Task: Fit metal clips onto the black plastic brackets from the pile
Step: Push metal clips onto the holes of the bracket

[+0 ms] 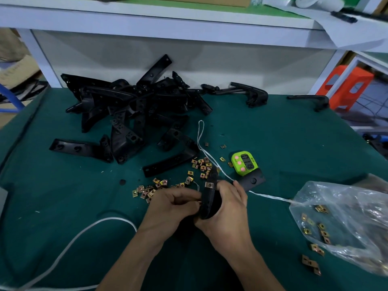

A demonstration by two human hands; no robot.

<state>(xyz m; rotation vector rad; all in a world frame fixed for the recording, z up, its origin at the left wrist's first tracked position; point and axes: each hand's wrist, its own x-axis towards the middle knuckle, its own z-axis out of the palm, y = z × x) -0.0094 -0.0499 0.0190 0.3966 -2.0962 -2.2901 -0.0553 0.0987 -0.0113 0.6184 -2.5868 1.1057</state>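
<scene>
Presently, right hand (pixel 228 208) fingers clamp a black bracket (pixel 208 203) bearing a metal clip (pixel 210 184); left hand (pixel 172 205) grip unclear; next clip probably needs square seating.

Before you, a dark green surface (pixel 294 133) carries a lime-green digital timer (pixel 244 163) (three pink buttons beside its display), lying face up right of centre. A thin white string (pixel 201 139) loops past the timer's left side and runs to the mouth of a crumpled clear plastic bag (pixel 357 206) at your right. A thicker white cable (pixel 69 242) curves across the near left. Behind the surface stands a white shelf (pixel 168 22). An orange stool (pixel 348 85) sits far right and a cardboard box (pixel 14 68) far left.
</scene>
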